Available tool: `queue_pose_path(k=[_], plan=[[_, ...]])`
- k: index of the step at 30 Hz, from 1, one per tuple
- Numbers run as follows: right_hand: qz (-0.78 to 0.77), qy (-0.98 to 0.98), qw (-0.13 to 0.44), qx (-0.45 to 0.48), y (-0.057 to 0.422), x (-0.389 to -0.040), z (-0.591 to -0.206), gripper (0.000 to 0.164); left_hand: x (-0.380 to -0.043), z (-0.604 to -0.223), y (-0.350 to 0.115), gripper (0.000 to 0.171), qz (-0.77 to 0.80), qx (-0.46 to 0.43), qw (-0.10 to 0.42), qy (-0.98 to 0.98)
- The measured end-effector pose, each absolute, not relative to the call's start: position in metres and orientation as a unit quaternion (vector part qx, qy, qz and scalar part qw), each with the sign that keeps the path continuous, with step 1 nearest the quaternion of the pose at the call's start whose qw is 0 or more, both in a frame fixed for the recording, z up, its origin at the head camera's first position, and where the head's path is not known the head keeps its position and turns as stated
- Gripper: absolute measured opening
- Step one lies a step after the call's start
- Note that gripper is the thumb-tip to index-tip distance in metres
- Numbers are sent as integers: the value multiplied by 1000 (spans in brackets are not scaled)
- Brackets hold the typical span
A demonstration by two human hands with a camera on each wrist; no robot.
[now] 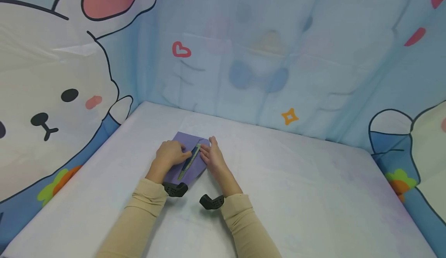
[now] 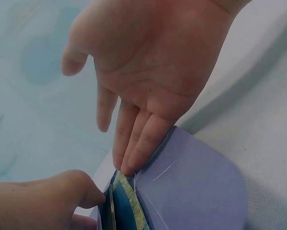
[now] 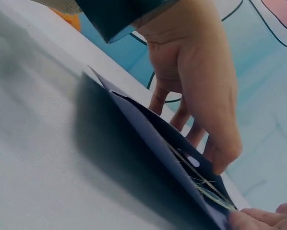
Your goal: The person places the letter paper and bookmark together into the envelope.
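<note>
A purple paper envelope or sleeve [image 1: 185,137] stands tilted on the table between the hands, its mouth parted. Inside shows a dark blue insert with gold edging [image 2: 132,203]; its kind cannot be told. My left hand [image 1: 170,153] holds the envelope's left side, thumb at the opening and fingers behind it in the right wrist view. Straight fingers of my right hand [image 1: 215,159] touch the opposite side near the top of the opening, the palm showing in the left wrist view. Thin loose threads or fibres cross the opening. The envelope's lower part is partly hidden.
A white cloth covers the table [image 1: 296,188]. Behind it hangs a light blue curtain [image 1: 216,76] printed with cartoon animals. Black wrist devices [image 1: 211,202] sit by the cuffs of the beige sleeves [image 1: 249,227].
</note>
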State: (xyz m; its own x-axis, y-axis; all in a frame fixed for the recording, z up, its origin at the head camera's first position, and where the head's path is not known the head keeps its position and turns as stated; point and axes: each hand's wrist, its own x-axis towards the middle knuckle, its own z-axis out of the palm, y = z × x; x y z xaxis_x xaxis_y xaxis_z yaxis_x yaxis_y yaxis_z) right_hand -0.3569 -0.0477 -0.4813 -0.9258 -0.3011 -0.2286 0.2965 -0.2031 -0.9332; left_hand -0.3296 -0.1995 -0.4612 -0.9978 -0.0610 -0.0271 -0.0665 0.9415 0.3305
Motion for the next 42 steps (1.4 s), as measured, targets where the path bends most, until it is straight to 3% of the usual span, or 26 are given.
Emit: queue_pose_path(k=[19,35,42], plan=[[-687,626,365,-45,-36,-332,-465,77,-328,-455,-203,47,174,-33,18,984],[-675,600,423,-74,-46,-317,-463,77,-327,-457,-202,47,179,-52,28,982],[-702,592,394,-40,-45,-320,-467,73,-327,-456,-201,48,179,-40,21,983]])
